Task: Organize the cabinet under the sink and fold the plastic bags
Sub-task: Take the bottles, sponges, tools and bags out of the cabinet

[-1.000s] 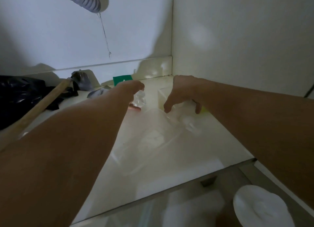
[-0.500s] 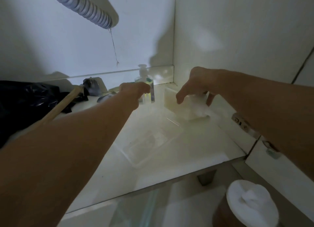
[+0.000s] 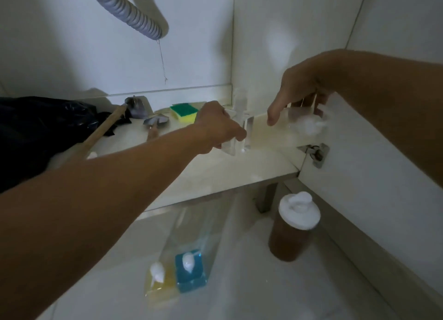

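a: left hand (image 3: 217, 127)? status?

b: gripping a clear pump bottle (image 3: 241, 125), fingers curled round it, bottle upright just above the cabinet floor (image 3: 239, 173) near the right back corner. a second ago that hand was low over the floor with the bottle barely showing, now it's lifted and clear to see.

a: right hand (image 3: 299, 96)?

b: pinching a clear box with white fluff in it (image 3: 305, 123), up off the floor by the right wall. it was lower and nearer the middle before, so both things are coming up and out.

a: bags?

b: black plastic bag (image 3: 36, 125) bunched at the left of the cabinet, untouched, a wooden stick (image 3: 100, 132) lying against it. sponge (image 3: 184, 112) at the back. a clear packet with yellow and blue blocks (image 3: 177, 269) sits outside on the room floor beside a brown jar (image 3: 291, 231).

a: meaning?

b: looks like emptying stage, folding not started.
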The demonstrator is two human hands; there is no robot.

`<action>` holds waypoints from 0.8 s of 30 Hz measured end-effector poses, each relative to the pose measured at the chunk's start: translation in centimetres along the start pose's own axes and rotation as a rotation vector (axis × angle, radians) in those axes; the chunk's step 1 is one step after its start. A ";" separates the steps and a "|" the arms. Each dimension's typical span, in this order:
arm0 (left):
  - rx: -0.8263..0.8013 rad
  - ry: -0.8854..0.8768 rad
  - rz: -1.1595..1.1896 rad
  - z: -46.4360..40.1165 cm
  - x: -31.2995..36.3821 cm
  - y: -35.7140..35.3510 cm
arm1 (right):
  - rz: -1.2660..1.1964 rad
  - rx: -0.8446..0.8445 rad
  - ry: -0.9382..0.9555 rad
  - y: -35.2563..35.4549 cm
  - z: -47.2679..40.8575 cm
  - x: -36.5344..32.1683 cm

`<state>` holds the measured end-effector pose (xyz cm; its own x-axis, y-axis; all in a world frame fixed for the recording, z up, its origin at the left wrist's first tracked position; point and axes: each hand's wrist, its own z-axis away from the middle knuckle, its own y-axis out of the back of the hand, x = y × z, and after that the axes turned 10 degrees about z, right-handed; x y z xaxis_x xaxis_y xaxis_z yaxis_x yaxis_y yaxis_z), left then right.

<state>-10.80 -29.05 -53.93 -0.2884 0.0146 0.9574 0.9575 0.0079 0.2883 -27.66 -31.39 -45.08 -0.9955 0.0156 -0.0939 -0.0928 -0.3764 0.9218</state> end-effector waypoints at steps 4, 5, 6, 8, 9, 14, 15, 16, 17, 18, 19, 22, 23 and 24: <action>-0.068 0.072 -0.016 3.8 -0.4 -1.3 | 0.056 -0.113 -0.015 -1.5 2.5 0.4; -0.071 0.091 -0.018 4.6 -0.8 -1.4 | 0.070 -0.137 -0.016 -2.1 2.9 0.4; -0.070 0.110 -0.018 5.3 -1.2 -1.4 | 0.082 -0.159 -0.017 -2.8 3.1 0.4; -0.062 0.141 -0.014 6.8 -2.4 -1.5 | 0.102 -0.185 -0.021 -4.3 3.3 0.4; -0.053 0.147 -0.018 7.5 -3.2 -1.4 | 0.109 -0.196 -0.022 -5.1 3.2 0.4; -0.010 0.157 -0.195 10.5 -8.4 -1.3 | 0.122 -0.279 -0.014 -9.8 3.0 -0.2; -0.010 0.154 -0.236 10.9 -9.7 -1.3 | 0.134 -0.295 -0.008 -10.7 2.9 -0.4; -0.020 0.151 -0.272 11.3 -10.9 -1.4 | 0.152 -0.318 -0.003 -11.6 2.7 -0.7; -0.042 0.145 -0.303 11.7 -12.2 -1.4 | 0.172 -0.349 -0.002 -12.6 2.5 -0.9; -0.062 0.137 -0.329 12.1 -13.2 -1.5 | 0.189 -0.384 -0.005 -13.7 2.3 -1.1; -0.077 0.134 -0.348 12.3 -14.1 -1.5 | 0.201 -0.422 -0.014 -14.8 2.0 -1.3; -0.109 0.139 -0.410 12.9 -16.2 -1.9 | 0.248 -0.503 -0.027 -17.9 1.4 -1.8; -0.119 0.134 -0.424 13.0 -16.8 -2.1 | 0.272 -0.500 -0.022 -18.7 1.3 -2.1; -0.127 0.127 -0.432 13.1 -17.4 -2.4 | 0.296 -0.495 -0.015 -19.5 1.2 -2.2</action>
<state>-8.11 -16.18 -71.52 -0.6655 -0.0859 0.7414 0.7450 -0.1363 0.6529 -23.67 -22.96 -62.36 -0.9780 -0.1445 0.1504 0.2072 -0.7552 0.6218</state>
